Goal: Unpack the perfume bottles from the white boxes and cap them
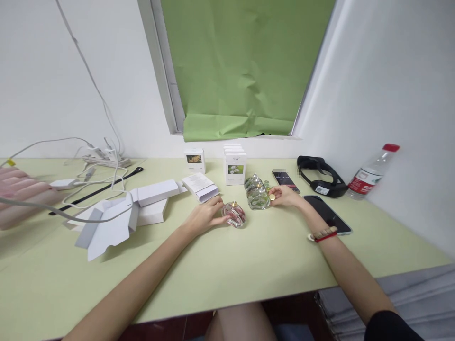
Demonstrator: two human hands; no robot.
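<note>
My left hand [208,215] grips the left side of a rounded glass perfume bottle [235,216] with a pink tint and a gold neck; the bottle stands uncapped on the table. Between the thumb and fingers of my right hand [282,196] is a small round gold-coloured cap [272,197]. Just left of that hand, several clear and green glass bottles [258,199] stand in a row. Small green round caps [266,184] lie beside them. An opened white box [201,187] lies near the left fingertips.
White boxes [234,173] stand behind the bottles, with another box [194,161] to their left. Unfolded white cartons [117,218] and cables lie left. On the right are a phone [285,180], a dark tablet [329,213], a black headset [322,177] and a water bottle [371,173].
</note>
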